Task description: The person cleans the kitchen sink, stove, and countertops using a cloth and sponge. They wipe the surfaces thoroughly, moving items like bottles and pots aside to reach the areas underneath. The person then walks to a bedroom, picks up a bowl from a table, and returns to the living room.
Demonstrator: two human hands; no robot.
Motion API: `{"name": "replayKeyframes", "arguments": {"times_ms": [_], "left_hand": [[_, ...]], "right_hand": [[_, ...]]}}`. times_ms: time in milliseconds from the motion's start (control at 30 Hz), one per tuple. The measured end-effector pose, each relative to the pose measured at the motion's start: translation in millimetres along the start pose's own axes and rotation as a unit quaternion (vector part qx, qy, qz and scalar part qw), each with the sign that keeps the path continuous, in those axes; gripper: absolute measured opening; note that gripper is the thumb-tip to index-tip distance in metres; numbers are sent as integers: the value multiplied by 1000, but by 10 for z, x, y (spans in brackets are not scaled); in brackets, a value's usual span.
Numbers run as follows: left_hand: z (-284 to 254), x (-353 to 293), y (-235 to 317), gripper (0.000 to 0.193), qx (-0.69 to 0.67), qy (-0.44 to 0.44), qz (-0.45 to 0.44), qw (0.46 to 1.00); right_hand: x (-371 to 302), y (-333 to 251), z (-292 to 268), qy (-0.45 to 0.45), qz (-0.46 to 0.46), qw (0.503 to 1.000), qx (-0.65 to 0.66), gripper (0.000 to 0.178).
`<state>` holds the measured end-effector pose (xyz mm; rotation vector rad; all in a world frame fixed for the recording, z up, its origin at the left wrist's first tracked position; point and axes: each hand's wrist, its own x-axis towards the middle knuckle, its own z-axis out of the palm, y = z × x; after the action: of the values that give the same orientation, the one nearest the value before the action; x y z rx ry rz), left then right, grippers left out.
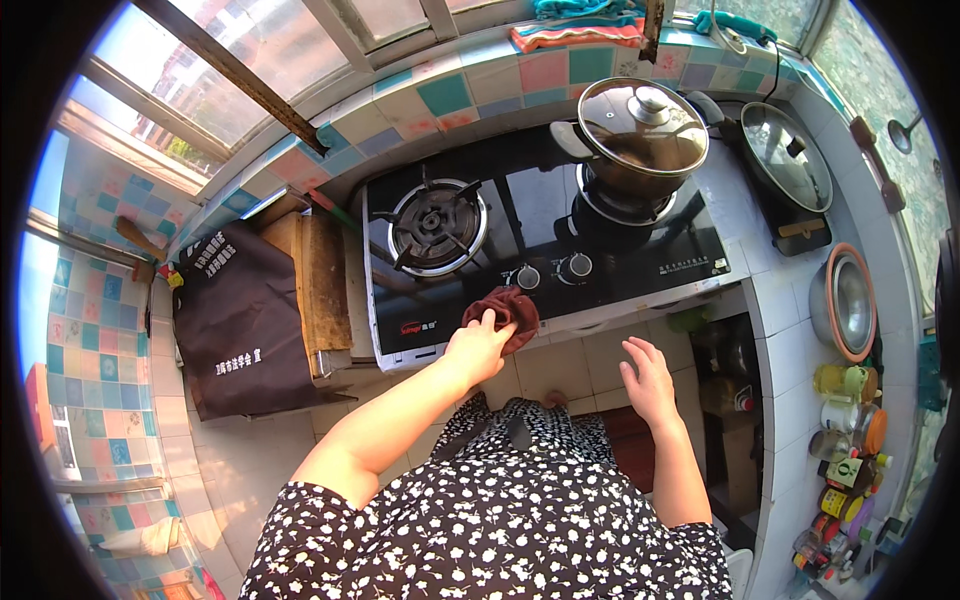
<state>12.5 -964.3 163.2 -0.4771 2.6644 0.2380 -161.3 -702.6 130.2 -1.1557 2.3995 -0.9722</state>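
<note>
The left hand (478,345) clutched a crumpled, dark reddish-brown rag (506,312), soft and bunched, pressed onto the front edge of the glossy black glass hob (540,220) just below its two round knobs (552,271). The right hand (648,380) hung empty, fingers spread (nothing in it), off the counter's edge. A steel pot (640,150) with a domed glass lid sat on the right burner; tiles lined the wall.

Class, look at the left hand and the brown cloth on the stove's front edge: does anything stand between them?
Nothing does. The left hand already rests on the brown cloth at the stove's front edge, just below the knobs.
</note>
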Motion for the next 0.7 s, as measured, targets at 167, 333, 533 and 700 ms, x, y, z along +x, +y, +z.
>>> {"name": "replayKeyframes", "arguments": {"times_ms": [167,333,533,700], "left_hand": [[144,92,-6,70,-22,27,8,999],[57,232,39,68,-70,0,27,997],[8,-303,-771,65,-121,-36,-48,991],[96,-580,-1692,63,-176,-8,-175,969]], "right_hand": [[262,-316,192,-5,-18,1000,7,35],[425,-536,441,-18,-34,999,-31,38],[797,-953,693,19,-44,999,-9,32],[1061,-1243,1134,49,-118,992,10,21]]}}
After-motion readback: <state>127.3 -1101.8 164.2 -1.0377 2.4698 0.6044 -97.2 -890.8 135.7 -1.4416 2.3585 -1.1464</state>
